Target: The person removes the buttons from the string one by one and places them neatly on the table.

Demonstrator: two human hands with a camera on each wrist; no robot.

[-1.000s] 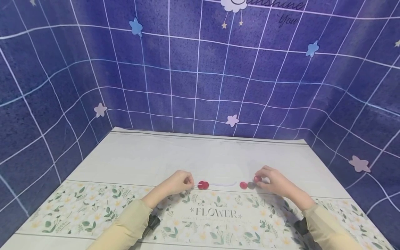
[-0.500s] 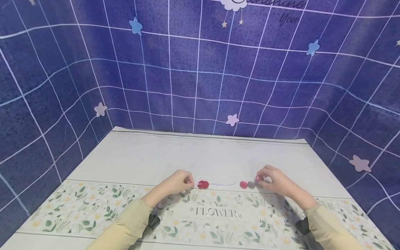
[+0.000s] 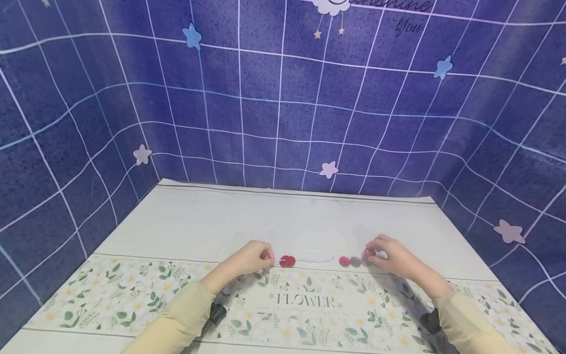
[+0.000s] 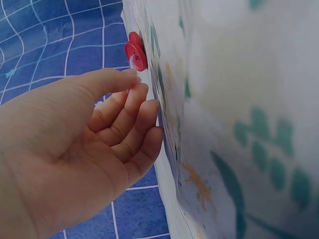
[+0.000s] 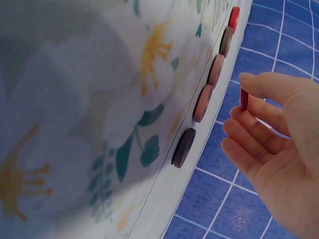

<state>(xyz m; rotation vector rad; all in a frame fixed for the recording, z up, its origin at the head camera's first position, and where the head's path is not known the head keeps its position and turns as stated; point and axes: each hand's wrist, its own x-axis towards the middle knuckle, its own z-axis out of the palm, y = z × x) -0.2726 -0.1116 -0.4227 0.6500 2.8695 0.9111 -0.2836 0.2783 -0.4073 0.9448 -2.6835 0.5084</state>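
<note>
My left hand [image 3: 268, 256] rests on the floral tablecloth and pinches one end of a thin white string [image 3: 316, 260]. Two red buttons [image 3: 287, 261] sit on that string right at its fingertips. In the left wrist view the thumb and forefinger of the left hand [image 4: 134, 81] close just below those red buttons [image 4: 135, 50]. My right hand [image 3: 371, 253] pinches a single red button [image 3: 369, 252] a little above the cloth. The right wrist view shows that red button [image 5: 243, 98] edge-on between the thumb and forefinger of the right hand [image 5: 245, 89].
A loose red button [image 3: 344, 261] and a grey button [image 3: 355, 261] lie left of my right hand. The row of buttons [image 5: 203, 102] on the cloth shows in the right wrist view. The tablecloth [image 3: 283, 221] is walled by a blue grid backdrop [image 3: 283, 108].
My right hand has shifted slightly to the right with the red button pinched in it. My left hand and the string have stayed put.
</note>
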